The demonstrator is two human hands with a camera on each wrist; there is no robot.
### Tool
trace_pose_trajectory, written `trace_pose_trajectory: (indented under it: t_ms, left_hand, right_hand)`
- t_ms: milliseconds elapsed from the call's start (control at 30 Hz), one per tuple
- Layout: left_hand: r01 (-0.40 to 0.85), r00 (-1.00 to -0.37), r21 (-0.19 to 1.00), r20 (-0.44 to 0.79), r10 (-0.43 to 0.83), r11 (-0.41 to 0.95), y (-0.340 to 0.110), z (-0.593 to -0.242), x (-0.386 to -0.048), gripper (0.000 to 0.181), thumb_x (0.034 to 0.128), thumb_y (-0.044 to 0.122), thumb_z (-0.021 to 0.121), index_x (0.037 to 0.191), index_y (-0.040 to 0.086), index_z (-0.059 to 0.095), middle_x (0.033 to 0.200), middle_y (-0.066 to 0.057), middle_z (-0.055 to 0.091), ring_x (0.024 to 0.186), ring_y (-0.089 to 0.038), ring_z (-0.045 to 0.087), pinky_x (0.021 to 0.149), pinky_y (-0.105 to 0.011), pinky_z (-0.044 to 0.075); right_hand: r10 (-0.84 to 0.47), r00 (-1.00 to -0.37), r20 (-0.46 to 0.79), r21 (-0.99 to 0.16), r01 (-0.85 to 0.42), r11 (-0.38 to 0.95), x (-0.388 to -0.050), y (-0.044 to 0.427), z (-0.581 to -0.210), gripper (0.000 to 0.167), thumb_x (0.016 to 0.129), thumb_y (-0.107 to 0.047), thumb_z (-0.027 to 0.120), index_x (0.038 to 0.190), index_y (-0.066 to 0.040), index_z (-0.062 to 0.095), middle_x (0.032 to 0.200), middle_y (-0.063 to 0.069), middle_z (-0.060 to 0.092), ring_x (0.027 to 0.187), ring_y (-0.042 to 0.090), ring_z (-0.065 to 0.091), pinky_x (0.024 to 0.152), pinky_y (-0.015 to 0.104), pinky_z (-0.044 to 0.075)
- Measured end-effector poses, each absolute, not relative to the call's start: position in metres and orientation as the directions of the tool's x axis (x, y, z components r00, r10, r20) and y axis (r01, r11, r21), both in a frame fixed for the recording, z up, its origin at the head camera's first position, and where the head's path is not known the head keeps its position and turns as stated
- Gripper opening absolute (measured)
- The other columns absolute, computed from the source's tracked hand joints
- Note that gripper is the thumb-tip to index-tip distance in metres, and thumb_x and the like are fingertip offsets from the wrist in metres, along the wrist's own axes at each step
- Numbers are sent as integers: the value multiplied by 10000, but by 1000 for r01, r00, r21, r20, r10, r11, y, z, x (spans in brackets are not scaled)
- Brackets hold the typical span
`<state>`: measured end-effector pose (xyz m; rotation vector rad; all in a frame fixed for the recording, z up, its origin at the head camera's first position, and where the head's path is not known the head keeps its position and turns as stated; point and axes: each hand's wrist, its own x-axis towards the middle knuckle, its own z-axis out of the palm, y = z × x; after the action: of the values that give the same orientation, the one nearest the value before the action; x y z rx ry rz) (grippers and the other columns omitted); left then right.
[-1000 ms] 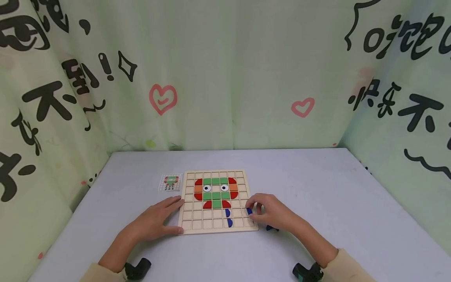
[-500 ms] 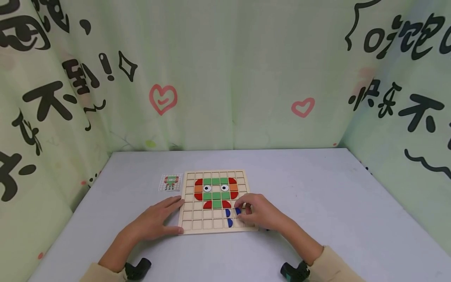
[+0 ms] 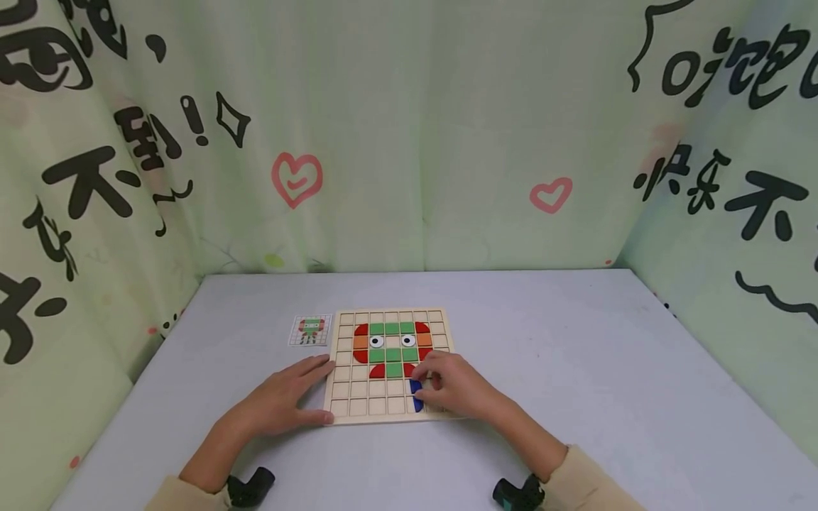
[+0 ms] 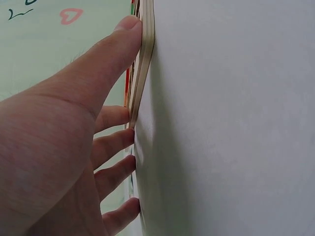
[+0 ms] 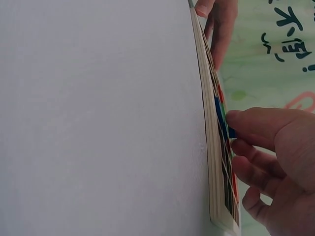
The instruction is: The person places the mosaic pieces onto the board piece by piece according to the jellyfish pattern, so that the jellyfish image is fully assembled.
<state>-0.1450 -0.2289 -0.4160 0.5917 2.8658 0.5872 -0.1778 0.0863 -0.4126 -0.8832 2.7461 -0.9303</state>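
A square wooden grid board [image 3: 358, 406] lies on the table, with a figure of red, green, orange and eye tiles [image 3: 393, 348] on it. My left hand [image 3: 281, 401] rests at the board's left edge, its fingers fairly straight and its thumb [image 4: 129, 23] against the rim. Between thumb and fingertips, my right hand [image 3: 456, 387] pinches a small blue tile [image 5: 232, 132] over the lower part of the grid. Just below it, another blue tile [image 3: 418, 405] sits in a bottom-row square. Fingers partly hide the held tile and the squares around it.
A small picture card [image 3: 309, 331] with a similar figure lies by the board's upper left corner. The white table [image 3: 543, 319] is bordered by a printed curtain [image 3: 422, 142] at the back and sides.
Carrying the blue tile, my right hand has moved left from the board's right edge to the column with the blue tiles. My left hand stays in place.
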Motion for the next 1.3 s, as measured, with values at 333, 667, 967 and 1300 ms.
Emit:
trace_pose_trajectory:
  t_ms: [333,667,967,1300]
  left_hand:
    - [345,-911,403,-76,406,848,-230,-416,-144,878,775,579,718,1480,160,405,1559,-70,347,1422,-328,355,1110,-527,367]
    - [334,-915,397,-80,394,855,-227,-417,-146,881,770,584,722,1481,171,406,1558,-60,351,1424,-318,355,1116,-523,363]
    - [317,-920,403,-88,382,858,-228,-418,-145,882,768,574,730,1483,174,403,1560,-59,346,1427,-322,348,1118,-532,356]
    - [322,-919,395,-88,385,860,-227,-416,-144,879,773,565,730,1484,165,401,1559,-68,347,1425,-327,350,1112,-538,361]
  right_hand:
    - [-555,-829,72,-561,-494,665,-178,69,-417,194,826,-218,770,995,-130,731,835,-50,589,708,82,496,575,170,423]
    - [-575,-814,83,-565,-514,646,-178,62,-416,182,847,-199,751,1012,-126,727,925,-48,648,800,116,528,664,201,449]
    - [-581,-811,73,-587,-506,632,-179,58,-417,200,856,-186,741,1045,-120,734,924,-38,641,787,114,517,645,197,443]
    - [-570,-819,64,-597,-489,636,-181,62,-415,201,846,-208,752,1037,-147,736,922,-59,643,758,116,519,618,188,438]
